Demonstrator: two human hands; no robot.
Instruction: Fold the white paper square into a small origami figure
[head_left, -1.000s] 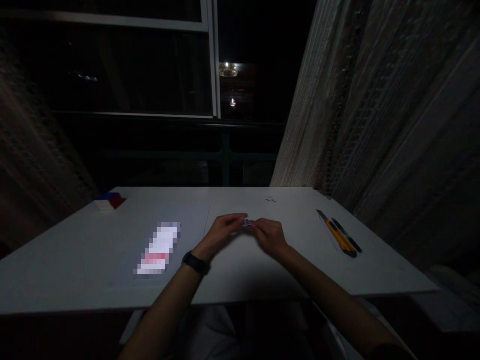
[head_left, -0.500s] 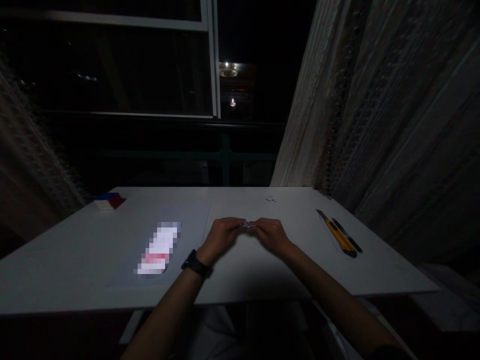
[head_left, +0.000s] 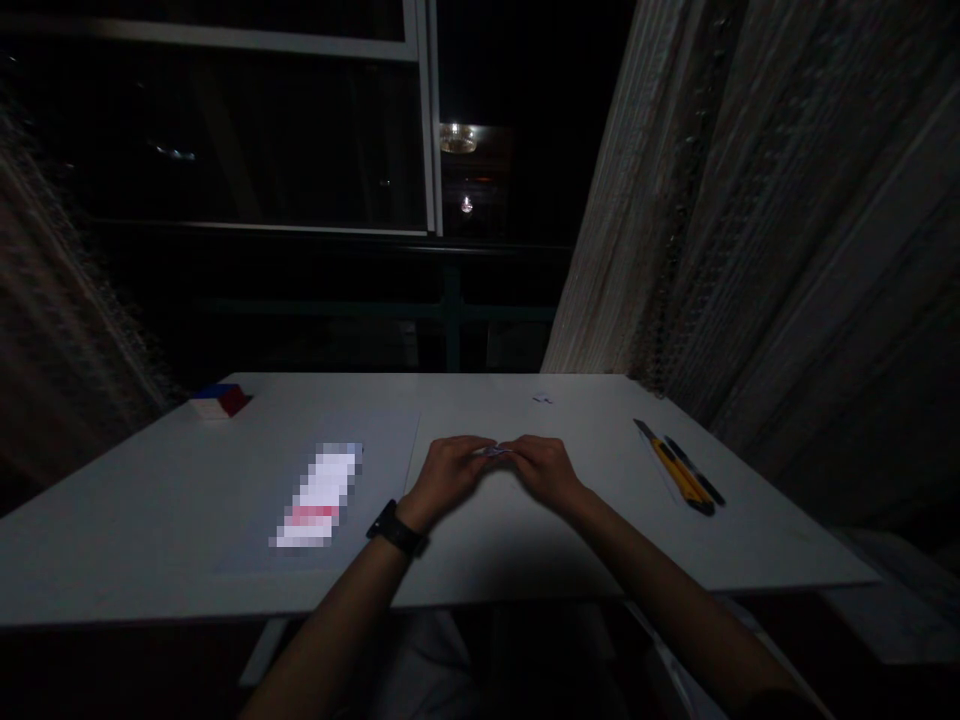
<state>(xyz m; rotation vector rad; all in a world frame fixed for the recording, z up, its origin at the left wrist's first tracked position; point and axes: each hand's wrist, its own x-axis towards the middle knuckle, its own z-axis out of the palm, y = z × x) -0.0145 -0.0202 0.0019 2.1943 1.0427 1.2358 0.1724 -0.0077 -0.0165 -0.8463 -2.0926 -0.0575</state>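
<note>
Above the middle of the white table (head_left: 480, 580), my left hand (head_left: 448, 474) and my right hand (head_left: 546, 468) meet at the fingertips. Both are closed in a pinch on one small piece of paper (head_left: 493, 451), pale with darker marks. The fingers cover most of it, so its full shape is hidden. A dark watch (head_left: 396, 529) is on my left wrist. Beyond my right hand, small paper scraps (head_left: 542, 399) with dark marks lie near the table's far edge.
Left of my hands, a lit, pixelated phone-like screen (head_left: 319, 497) lies on a pale sheet (head_left: 390, 450). A Rubik's cube (head_left: 219, 401) sits at the far left. On the right are a yellow utility knife (head_left: 679, 472) and a black pen (head_left: 696, 470). A curtain (head_left: 600, 250) hangs behind.
My fingertips have shifted slightly on the small piece of paper, with the left fingers reaching a little further over it. Everything on the table stays where it was.
</note>
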